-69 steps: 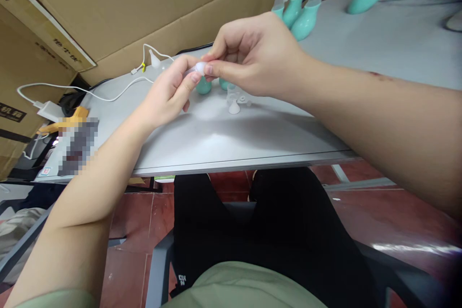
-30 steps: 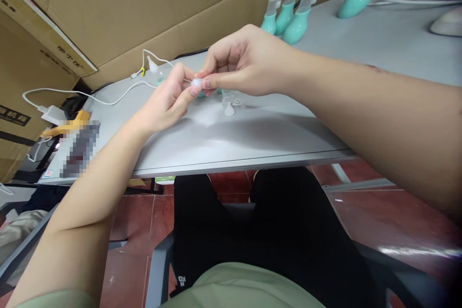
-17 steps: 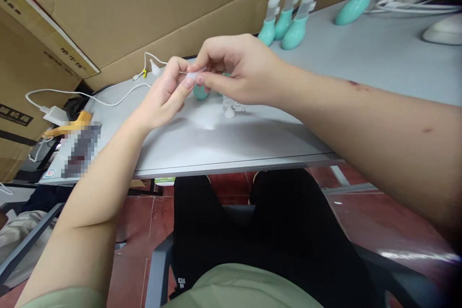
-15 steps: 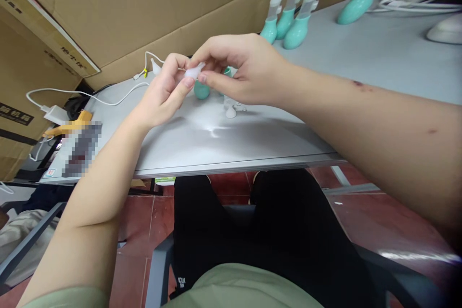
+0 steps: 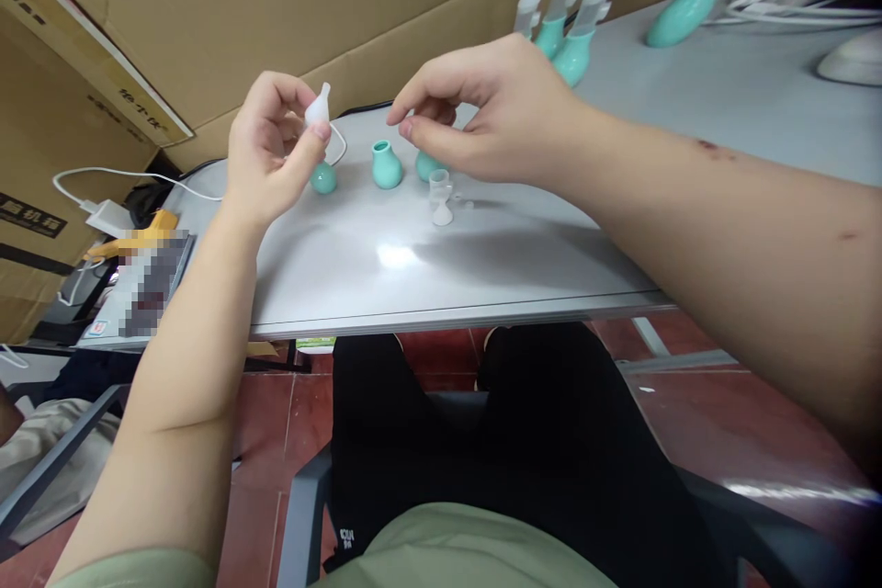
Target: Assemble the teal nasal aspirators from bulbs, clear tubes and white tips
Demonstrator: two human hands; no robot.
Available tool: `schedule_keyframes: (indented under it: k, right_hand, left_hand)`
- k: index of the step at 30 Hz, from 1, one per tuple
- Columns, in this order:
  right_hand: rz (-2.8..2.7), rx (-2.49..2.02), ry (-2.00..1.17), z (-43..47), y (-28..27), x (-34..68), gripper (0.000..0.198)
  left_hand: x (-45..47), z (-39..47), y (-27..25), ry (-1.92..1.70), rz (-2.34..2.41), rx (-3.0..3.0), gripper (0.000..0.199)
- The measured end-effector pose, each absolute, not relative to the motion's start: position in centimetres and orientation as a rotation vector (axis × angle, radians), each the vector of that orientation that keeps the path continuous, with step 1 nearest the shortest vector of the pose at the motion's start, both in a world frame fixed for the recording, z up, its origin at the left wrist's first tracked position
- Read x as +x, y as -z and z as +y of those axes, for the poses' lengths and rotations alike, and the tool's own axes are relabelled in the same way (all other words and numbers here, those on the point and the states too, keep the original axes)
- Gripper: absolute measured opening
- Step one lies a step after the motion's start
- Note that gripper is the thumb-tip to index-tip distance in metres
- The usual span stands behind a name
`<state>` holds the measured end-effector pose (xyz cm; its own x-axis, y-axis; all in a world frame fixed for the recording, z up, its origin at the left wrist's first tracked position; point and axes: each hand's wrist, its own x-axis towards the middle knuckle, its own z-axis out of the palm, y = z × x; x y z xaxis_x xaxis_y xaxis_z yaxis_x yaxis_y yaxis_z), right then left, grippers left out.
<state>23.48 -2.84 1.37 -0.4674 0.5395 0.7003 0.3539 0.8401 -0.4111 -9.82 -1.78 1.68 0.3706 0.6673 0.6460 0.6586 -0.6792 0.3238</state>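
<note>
My left hand (image 5: 272,147) pinches a white nozzle tip (image 5: 318,108) between thumb and fingers, its narrow end pointing up. My right hand (image 5: 475,106) hovers over the table, thumb and forefinger slightly apart, with nothing seen between them. Below the hands stand teal rubber bulbs: one (image 5: 323,179) beneath my left hand, an open-necked one (image 5: 387,167) in the middle, and another (image 5: 428,167) partly hidden by my right hand. In front of that last bulb is a small clear cup piece (image 5: 439,183), with a white nozzle part (image 5: 442,214) at its foot.
Three teal nasal aspirators (image 5: 582,23) with white tips stand at the back right; another (image 5: 693,5) leans farther right. Cardboard (image 5: 310,0) walls the back. To the left are a white charger (image 5: 108,218) with its cable, a yellow tool (image 5: 148,234) and a blurred-out flat object (image 5: 157,285).
My hands have parted. The left moved left with the nozzle tip, now upright; the right let go of it and stays about where it was. The bulbs beneath now show.
</note>
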Motion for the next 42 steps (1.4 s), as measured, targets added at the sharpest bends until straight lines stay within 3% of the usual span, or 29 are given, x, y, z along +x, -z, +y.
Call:
schedule_keyframes:
  k: [10, 17, 26, 33, 39, 42]
  right_hand:
    - [-2.119, -0.741, -0.247, -3.2, -2.0, 23.8, 0.033]
    - [-2.169, -0.819, -0.252, -3.9, -2.6, 23.9, 0.034]
    - [-2.154, -0.77, -0.257, -3.4, -2.3, 24.0, 0.026]
    - [-2.165, -0.814, -0.305, -3.8, -2.9, 24.4, 0.014]
    - [-2.098, -0.753, -0.215, -2.6, -2.6, 24.7, 0.025]
    - [-2.071, -0.752, -0.233, -2.2, -2.4, 24.9, 0.023]
  left_hand:
    - [-9.5, -1.2, -1.2, -1.28, 1.23, 2.48, 0.082]
    - [-9.4, -0.9, 0.1, -1.169, 1.004, 2.459, 0.055]
    - [-7.9, -2.3, -0.1, -0.982, 1.264, 2.475, 0.025]
    - [-6.1, -4.2, -1.3, -0.737, 1.533, 2.578, 0.056]
    - [-6.3, -3.9, -1.1, -0.7, 1.556, 2.671, 0.038]
    - [-6.6, -3.6, -1.0, -0.7, 1.576, 2.67, 0.038]
